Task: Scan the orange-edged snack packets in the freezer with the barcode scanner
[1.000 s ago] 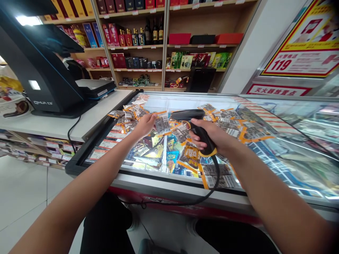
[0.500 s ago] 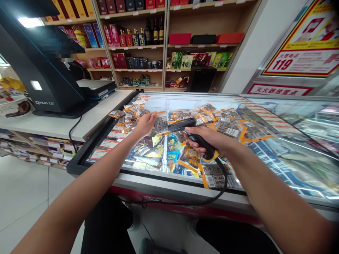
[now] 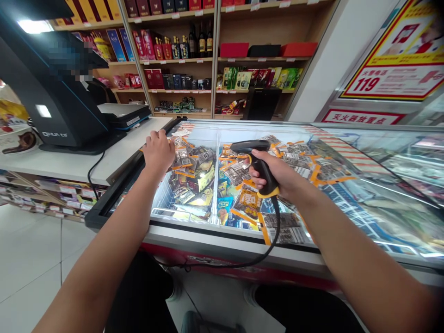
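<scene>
My right hand (image 3: 274,175) is wrapped round the handle of a black-and-yellow barcode scanner (image 3: 266,175), whose head points left above the chest freezer (image 3: 194,230). Its cable hangs down past the freezer's front edge. My left hand (image 3: 158,151) is curled over snack packets (image 3: 183,156) at the freezer's left side, its fingertips hidden among them. These packets are clear with orange edges and dark contents. More orange-edged packets (image 3: 298,162) lie spread on the right, and one with an orange front (image 3: 248,203) lies below the scanner.
Yellow and dark packs (image 3: 204,180) lie in the wire basket at left, beside a white divider (image 3: 215,185). A black checkout machine (image 3: 65,106) stands on the white counter (image 3: 111,157) to the left. Shelves (image 3: 180,60) with bottles and boxes line the back.
My left hand has moved left, from a packet near the scanner to the packets at the left side. The scanner has risen slightly and moved right, more upright in my right hand.
</scene>
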`<action>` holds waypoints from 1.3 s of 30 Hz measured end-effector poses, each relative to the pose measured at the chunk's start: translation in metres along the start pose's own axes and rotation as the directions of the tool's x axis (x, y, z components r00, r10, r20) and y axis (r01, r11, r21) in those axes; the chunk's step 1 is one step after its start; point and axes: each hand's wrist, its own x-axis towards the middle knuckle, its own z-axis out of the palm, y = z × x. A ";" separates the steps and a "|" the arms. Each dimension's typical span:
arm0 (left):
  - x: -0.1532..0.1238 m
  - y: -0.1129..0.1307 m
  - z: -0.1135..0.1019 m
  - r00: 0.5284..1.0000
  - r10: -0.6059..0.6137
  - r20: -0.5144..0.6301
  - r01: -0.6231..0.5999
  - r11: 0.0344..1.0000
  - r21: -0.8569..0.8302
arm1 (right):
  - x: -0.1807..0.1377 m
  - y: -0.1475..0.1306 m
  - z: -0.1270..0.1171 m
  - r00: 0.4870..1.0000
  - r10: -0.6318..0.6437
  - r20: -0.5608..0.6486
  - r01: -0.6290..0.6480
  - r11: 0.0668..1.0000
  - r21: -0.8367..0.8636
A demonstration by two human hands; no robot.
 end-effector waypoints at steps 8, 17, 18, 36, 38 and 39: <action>-0.059 0.076 0.008 0.459 0.865 0.203 -0.735 0.498 -0.461 | 0.001 0.002 0.000 0.999 -0.049 0.021 0.048 0.998 0.034; -0.050 0.065 0.015 0.484 0.819 0.308 -0.739 0.571 -0.358 | 0.004 0.002 -0.003 0.999 -0.046 0.020 0.045 0.999 0.029; -0.045 0.059 0.015 0.510 0.795 0.328 -0.717 0.604 -0.348 | 0.003 0.002 -0.003 0.999 -0.029 0.020 0.028 1.000 0.014; -0.030 0.037 0.028 0.616 0.713 0.335 -0.670 0.698 -0.252 | -0.001 0.008 -0.001 0.963 0.141 0.231 -0.108 0.983 -0.150; -0.031 0.039 0.026 0.620 0.709 0.336 -0.674 0.701 -0.235 | -0.002 0.008 0.001 0.964 0.146 0.223 -0.114 0.982 -0.148; -0.031 0.040 0.026 0.627 0.703 0.337 -0.675 0.705 -0.215 | -0.003 0.007 0.001 0.967 0.145 0.212 -0.115 0.983 -0.146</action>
